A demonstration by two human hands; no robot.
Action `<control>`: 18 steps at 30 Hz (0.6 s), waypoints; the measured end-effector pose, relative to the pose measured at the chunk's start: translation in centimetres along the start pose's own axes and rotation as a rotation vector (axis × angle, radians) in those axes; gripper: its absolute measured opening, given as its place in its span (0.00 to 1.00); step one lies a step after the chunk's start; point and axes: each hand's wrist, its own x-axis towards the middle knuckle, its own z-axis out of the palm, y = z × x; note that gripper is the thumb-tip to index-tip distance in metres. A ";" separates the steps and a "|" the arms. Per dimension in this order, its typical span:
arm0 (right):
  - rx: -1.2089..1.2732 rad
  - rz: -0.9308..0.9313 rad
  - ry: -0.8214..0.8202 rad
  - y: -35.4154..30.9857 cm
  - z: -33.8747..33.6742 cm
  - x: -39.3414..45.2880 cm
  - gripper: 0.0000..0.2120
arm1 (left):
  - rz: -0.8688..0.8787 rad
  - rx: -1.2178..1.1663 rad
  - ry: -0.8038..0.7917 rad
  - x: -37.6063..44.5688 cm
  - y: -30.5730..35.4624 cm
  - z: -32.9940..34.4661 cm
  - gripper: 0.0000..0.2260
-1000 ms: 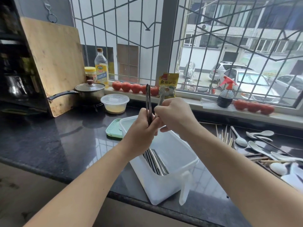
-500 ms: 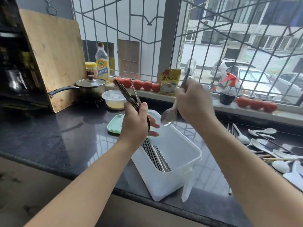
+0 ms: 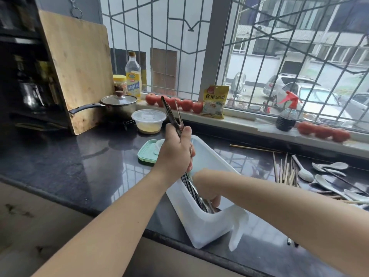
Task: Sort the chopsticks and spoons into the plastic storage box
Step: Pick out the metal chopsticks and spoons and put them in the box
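Half a second ago the right hand [image 3: 209, 193] was raised above the plastic box [image 3: 207, 222] with a metal spoon hanging from its fingers; now it has dropped down inside the box, near the front end, fingers curled low among the metal cutlery lying there. Whether it still grips the spoon [image 3: 208, 206] cannot be told, since the box wall and the fingers hide the contact. The left hand [image 3: 175, 154] has barely moved: it still holds a bundle of dark chopsticks [image 3: 171, 114] in a closed fist above the box's far end, their tips pointing up toward the window, their lower ends reaching down into the box. The box itself stays on the dark counter [image 3: 79, 166], beside the green lid [image 3: 147, 151]. To the right, white spoons [image 3: 327, 176] and wooden chopsticks [image 3: 284, 169] remain scattered on the counter, unsorted
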 end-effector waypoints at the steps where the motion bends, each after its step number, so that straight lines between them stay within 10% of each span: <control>1: 0.028 0.035 0.048 -0.1 -0.3 0.0 0.10 | 0.001 0.010 -0.004 0.0 0.0 0.0 0.09; 13: 1.024 -0.315 0.694 3.8 -6.0 -6.4 0.12 | -0.006 0.084 -0.180 0.0 0.0 0.1 0.11; 18: 0.988 -0.415 0.768 3.3 -5.3 -7.2 0.06 | 0.034 0.066 -0.282 -0.2 0.2 0.1 0.14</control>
